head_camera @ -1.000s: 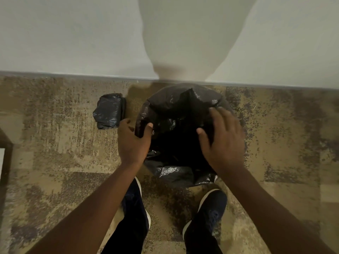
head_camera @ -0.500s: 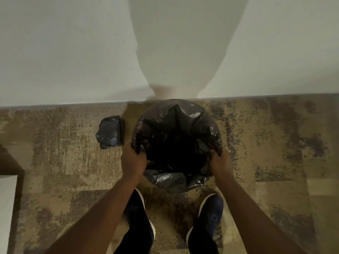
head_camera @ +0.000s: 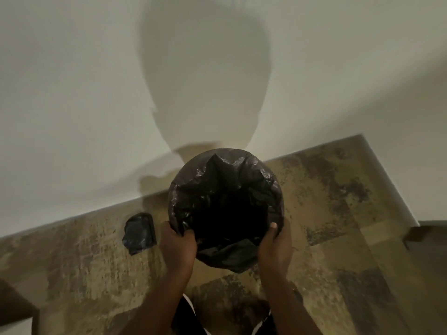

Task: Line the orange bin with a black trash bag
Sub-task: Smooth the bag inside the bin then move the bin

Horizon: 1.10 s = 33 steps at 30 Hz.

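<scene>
A black trash bag (head_camera: 225, 189) is spread over the round bin on the floor by the wall, its mouth open and its film draped over the rim all round. The bin's orange body is hidden under the plastic. My left hand (head_camera: 177, 245) grips the bag at the near left of the rim. My right hand (head_camera: 275, 243) grips it at the near right, thumb on the inside edge. A loose flap of bag hangs down at the front between my hands.
A folded bundle of black bags (head_camera: 139, 232) lies on the mottled brown floor left of the bin. The white wall (head_camera: 72, 117) runs just behind. A dark furniture corner (head_camera: 14, 308) sits at the lower left, another dark edge (head_camera: 425, 235) at the right.
Both hands went from resting on top of the bag to gripping its edge at the near rim. The bag's mouth has opened wider over the bin. The view has tilted up and rotated.
</scene>
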{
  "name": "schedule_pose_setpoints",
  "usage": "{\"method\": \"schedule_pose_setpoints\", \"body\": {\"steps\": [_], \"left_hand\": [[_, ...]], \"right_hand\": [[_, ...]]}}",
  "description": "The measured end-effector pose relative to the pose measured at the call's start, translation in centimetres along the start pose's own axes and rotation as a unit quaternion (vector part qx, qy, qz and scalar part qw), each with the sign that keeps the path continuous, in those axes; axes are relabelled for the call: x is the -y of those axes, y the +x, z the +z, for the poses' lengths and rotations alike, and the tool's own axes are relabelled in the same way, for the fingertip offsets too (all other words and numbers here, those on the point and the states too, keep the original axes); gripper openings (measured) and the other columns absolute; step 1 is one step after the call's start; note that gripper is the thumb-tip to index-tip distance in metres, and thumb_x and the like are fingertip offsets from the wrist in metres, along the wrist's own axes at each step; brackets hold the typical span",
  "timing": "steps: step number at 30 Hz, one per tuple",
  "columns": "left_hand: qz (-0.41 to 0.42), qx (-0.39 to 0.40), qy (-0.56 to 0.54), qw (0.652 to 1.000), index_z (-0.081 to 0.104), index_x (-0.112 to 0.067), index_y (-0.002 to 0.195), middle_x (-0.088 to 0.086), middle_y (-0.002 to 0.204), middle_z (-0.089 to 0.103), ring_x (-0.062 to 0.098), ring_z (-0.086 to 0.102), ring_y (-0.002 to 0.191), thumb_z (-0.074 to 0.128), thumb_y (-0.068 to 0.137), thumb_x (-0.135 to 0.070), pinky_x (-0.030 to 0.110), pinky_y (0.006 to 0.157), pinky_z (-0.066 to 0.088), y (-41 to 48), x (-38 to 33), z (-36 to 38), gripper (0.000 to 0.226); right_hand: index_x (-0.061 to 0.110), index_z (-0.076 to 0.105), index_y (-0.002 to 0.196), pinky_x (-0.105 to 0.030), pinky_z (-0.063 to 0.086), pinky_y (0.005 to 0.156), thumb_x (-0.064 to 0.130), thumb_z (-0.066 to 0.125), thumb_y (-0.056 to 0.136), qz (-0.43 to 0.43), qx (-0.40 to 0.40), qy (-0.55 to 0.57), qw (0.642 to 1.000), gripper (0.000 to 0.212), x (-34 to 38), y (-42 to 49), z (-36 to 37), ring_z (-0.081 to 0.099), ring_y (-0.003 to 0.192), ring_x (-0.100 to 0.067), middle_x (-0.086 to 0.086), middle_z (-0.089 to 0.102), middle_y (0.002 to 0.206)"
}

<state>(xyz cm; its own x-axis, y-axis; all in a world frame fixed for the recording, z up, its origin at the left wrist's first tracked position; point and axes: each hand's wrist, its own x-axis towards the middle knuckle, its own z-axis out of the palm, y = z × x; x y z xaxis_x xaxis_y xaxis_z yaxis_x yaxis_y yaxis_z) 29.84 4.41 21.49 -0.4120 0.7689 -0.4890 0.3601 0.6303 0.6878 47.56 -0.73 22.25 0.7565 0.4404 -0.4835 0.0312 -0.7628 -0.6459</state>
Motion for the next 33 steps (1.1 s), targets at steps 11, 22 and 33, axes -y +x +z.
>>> {"method": "schedule_pose_setpoints", "body": {"steps": [11, 22, 33], "left_hand": [[-0.027, 0.006, -0.044, 0.999, 0.049, -0.02, 0.106, 0.001, 0.092, 0.058, 0.027, 0.061, 0.089, 0.064, 0.094, -0.015, 0.045, 0.08, 0.057, -5.2, -6.1, 3.5, 0.02], [-0.024, 0.002, -0.065, 0.998, 0.047, -0.021, 0.108, -0.004, 0.091, 0.055, 0.023, 0.059, 0.086, 0.062, 0.096, -0.017, 0.032, 0.069, 0.046, -13.4, -11.6, 12.4, 0.02], [-0.056, 0.048, -0.084, 0.994, 0.049, -0.016, 0.125, 0.006, 0.109, 0.062, 0.029, 0.063, 0.101, 0.063, 0.092, -0.01, 0.047, 0.092, 0.056, -20.9, -16.0, 22.6, 0.036]], "right_hand": [[0.015, 0.067, 0.119, -0.044, 0.052, 0.092, 0.039, 0.064, 0.097, 0.307, 0.045, 0.361, 0.879, 0.033, 2.3, 6.0, -8.3, 0.063, 0.1, -0.027, -0.005, 0.067, 0.111], [0.021, 0.063, 0.096, -0.032, 0.049, 0.057, 0.041, 0.049, 0.102, 0.231, 0.009, 0.3, 0.926, 0.025, 0.5, 13.7, -19.4, 0.061, 0.073, -0.019, -0.004, 0.065, 0.087], [0.008, 0.066, 0.11, -0.047, 0.06, 0.086, 0.027, 0.074, 0.091, 0.244, 0.086, 0.313, 0.914, 0.027, -0.4, 19.2, -27.3, 0.071, 0.096, -0.032, -0.013, 0.073, 0.107]]}}
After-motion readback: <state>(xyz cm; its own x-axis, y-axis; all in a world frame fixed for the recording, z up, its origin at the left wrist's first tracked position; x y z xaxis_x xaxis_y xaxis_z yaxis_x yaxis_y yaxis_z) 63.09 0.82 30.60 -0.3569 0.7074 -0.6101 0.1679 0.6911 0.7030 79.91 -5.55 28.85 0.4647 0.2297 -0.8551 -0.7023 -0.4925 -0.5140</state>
